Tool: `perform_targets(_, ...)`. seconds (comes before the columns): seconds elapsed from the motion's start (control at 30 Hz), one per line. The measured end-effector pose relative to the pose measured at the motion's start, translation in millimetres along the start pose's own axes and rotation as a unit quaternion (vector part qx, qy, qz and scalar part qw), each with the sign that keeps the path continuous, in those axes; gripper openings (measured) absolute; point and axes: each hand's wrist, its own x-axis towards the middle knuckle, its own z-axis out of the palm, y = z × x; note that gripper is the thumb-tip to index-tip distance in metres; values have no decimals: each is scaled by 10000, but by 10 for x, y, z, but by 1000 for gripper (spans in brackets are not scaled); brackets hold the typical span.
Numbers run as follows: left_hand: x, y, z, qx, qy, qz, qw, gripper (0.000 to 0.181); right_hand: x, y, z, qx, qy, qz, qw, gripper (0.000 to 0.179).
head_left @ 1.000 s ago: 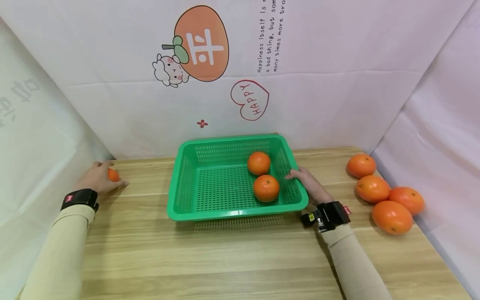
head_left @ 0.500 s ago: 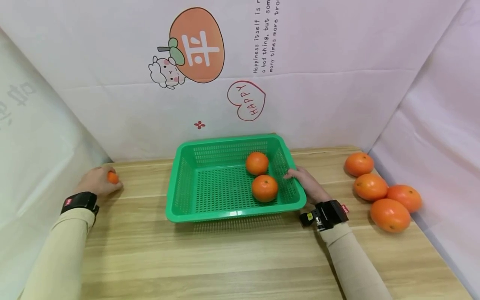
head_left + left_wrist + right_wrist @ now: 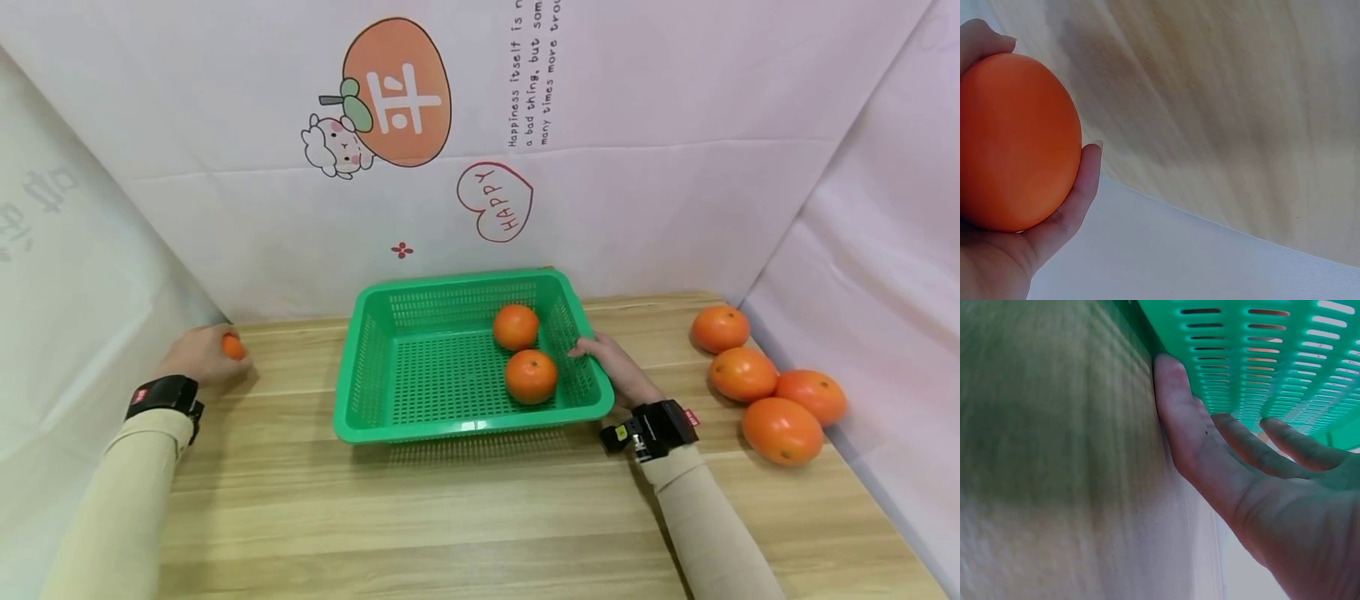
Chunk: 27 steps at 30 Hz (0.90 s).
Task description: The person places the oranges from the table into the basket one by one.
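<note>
My left hand [image 3: 197,357], at the far left of the table, holds an orange [image 3: 233,347]. In the left wrist view the smooth orange [image 3: 1019,140] sits in the palm, with fingers and thumb curled round its sides. A green plastic basket [image 3: 465,428] with slotted walls stands mid-table, and two oranges lie inside near its right end: one at the back [image 3: 516,327] and one in front [image 3: 531,377]. My right hand [image 3: 618,367] grips the basket's right side, thumb over the rim. From the right wrist, its fingers [image 3: 1172,387] show against the outer wall, low by the table.
Several more oranges [image 3: 742,374] lie in a group at the table's right edge. White printed cloth [image 3: 637,208] hangs behind the table and along both sides. The wooden tabletop [image 3: 420,525] stretches in front of the basket.
The left hand's fingers, spread around the orange a second ago, have closed round it, and hand and orange have moved slightly right. The right hand and the basket stay as they were.
</note>
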Motion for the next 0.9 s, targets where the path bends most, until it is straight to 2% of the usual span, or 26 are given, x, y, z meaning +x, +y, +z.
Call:
perform_targets(0.3,37,46,-19,-5,-90,70,9999,51,0,10,-6,-7,-17,10,10000,77)
perform_targets(0.6,93,102,-30,75,-34,246,9997,51,5,-10,-10,0,-30,-1,10000,78)
perform_targets(0.9,96,226,-54,-51,-106,379,9992,52,9,11,-7,-31,30,39,10000,79)
